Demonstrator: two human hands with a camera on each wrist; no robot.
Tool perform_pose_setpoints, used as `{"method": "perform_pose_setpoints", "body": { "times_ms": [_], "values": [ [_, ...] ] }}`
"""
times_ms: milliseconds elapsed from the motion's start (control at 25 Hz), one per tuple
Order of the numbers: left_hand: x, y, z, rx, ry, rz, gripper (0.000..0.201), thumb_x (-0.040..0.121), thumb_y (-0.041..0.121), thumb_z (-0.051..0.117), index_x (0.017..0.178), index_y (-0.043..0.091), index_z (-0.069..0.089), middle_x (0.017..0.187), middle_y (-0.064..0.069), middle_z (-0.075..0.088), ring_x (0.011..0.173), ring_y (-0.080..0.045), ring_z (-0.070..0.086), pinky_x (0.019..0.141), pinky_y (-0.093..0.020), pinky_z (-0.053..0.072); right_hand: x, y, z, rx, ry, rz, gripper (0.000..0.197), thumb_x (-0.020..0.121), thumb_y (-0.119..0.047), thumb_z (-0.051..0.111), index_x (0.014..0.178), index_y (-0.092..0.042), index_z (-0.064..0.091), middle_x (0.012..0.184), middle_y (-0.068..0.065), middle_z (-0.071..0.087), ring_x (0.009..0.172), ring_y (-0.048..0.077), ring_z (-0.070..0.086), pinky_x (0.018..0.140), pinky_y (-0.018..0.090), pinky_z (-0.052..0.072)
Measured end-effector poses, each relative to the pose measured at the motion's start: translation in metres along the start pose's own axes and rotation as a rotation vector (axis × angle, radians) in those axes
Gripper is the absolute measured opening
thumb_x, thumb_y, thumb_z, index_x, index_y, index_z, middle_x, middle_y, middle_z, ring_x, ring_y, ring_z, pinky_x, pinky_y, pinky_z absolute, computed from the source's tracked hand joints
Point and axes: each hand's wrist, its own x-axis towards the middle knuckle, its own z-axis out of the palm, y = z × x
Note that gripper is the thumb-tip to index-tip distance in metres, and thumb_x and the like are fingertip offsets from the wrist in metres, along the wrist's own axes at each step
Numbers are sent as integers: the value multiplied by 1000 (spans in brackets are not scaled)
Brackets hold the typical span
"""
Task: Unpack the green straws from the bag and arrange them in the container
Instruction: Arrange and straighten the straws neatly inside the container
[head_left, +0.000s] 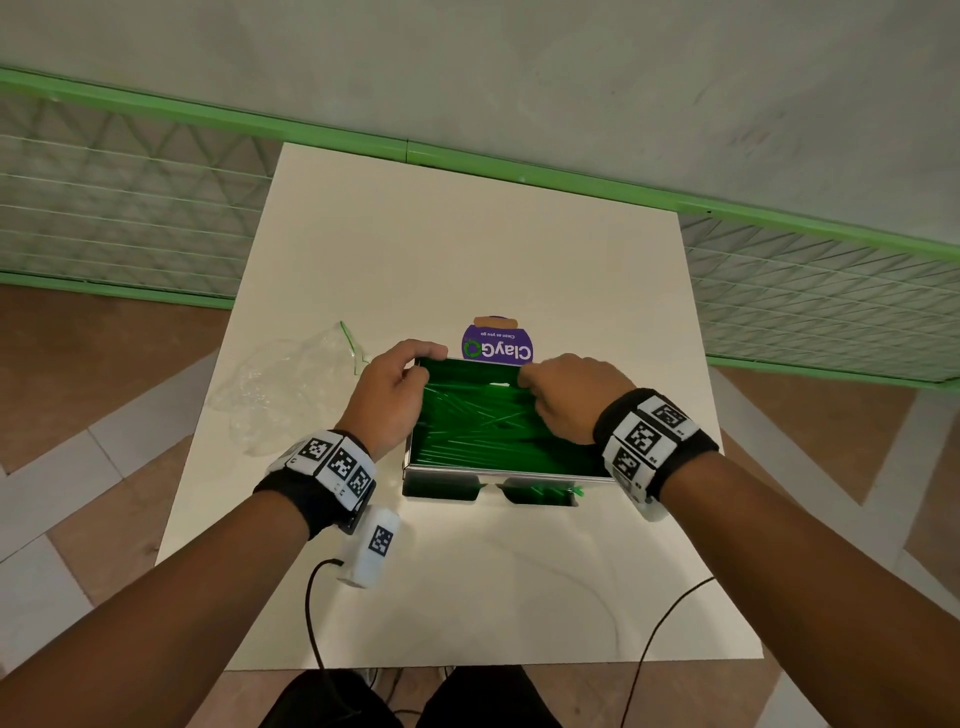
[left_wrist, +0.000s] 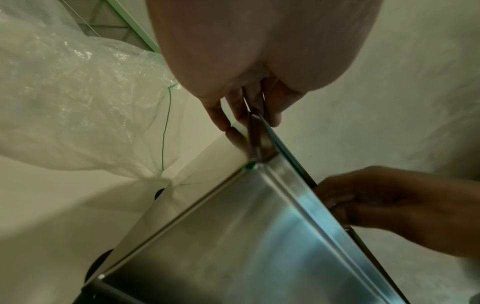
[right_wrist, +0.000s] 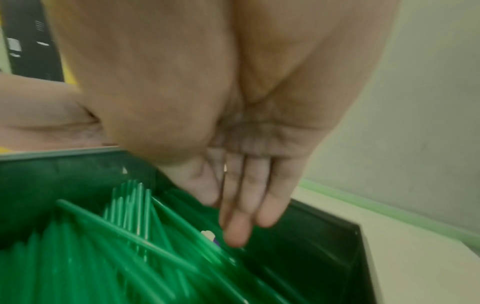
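Straws (right_wrist: 145, 242) blurred; container (left_wrist: 233, 236) cropped.

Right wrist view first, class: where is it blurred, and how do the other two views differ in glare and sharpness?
Right wrist view: the green straws and fingertips smear with motion blur. Left wrist view: dim overall, with a bluish glare streak on the steel container. Head view: sharpest, evenly lit, though its wide angle bows the green rail.

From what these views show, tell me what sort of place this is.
Probably a café or fast-food dining area: a small white square table, a steel dispenser box of green straws, and a purple "ClayGo, Clean as you go" sign.
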Motion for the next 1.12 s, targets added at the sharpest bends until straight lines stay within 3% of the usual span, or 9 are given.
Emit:
{"method": "perform_pose_setpoints", "body": {
  "times_ms": [80,160,240,360,480,640,760,960,1120],
  "values": [
    [0,2,0,14,0,2,40,97,-1,40,113,18,71,109,3,71,95,-34,70,79,-38,59,-4,-7,-1,164,-64,-98,25,99,-21,51,117,-27,67,112,-7,69,97,16,65,88,35,53],
    [0,2,1,31,-2,3,39,97,-1,40,114,18,70,106,5,72,86,-32,69,74,-39,58,-6,-19,5,282,-271,-163,27,100,-19,51,112,-29,73,107,-13,73,97,9,66,95,31,51],
    [0,2,2,29,1,7,39,97,0,40,113,19,70,103,5,72,75,-28,67,70,-38,56,1,-29,15,294,-180,-145,25,99,-23,52,114,-26,72,102,-8,74,92,13,67,91,35,55],
    [1,-1,0,24,1,7,40,97,0,39,112,20,70,105,3,72,82,-18,67,71,-29,53,21,-39,22,373,67,-69,34,96,-35,59,125,-19,62,104,-2,69,92,17,65,87,40,57],
    [3,-3,1,-3,2,3,41,97,0,37,111,20,71,110,0,72,94,-16,68,75,-26,54,39,-49,27,218,-36,-62,53,93,-50,62,132,-16,57,116,4,62,106,23,61,90,40,54],
    [3,-4,1,-4,12,13,40,98,1,38,112,18,71,113,1,71,100,-15,68,85,-29,54,59,-62,37,272,-87,-10,40,86,-53,70,109,-20,64,102,3,67,97,26,66,86,40,56],
    [2,-2,1,15,13,28,38,99,1,39,113,17,70,116,1,70,106,-12,66,89,-25,51,67,-66,41,364,-100,21,47,87,-47,72,125,-20,65,118,7,68,109,30,63,93,39,53],
    [2,-3,0,25,6,55,37,99,1,40,113,16,71,117,-1,71,108,-15,65,90,-26,50,70,-56,39,637,-142,19,34,90,-47,69,110,-20,69,100,0,69,92,22,66,83,34,52],
    [3,-6,-1,23,2,66,37,101,4,39,114,16,71,115,-1,71,108,-16,66,92,-30,52,62,-50,27,645,-94,-79,19,96,-38,64,91,-20,67,80,2,68,69,16,63,63,29,46]
  ]
}}
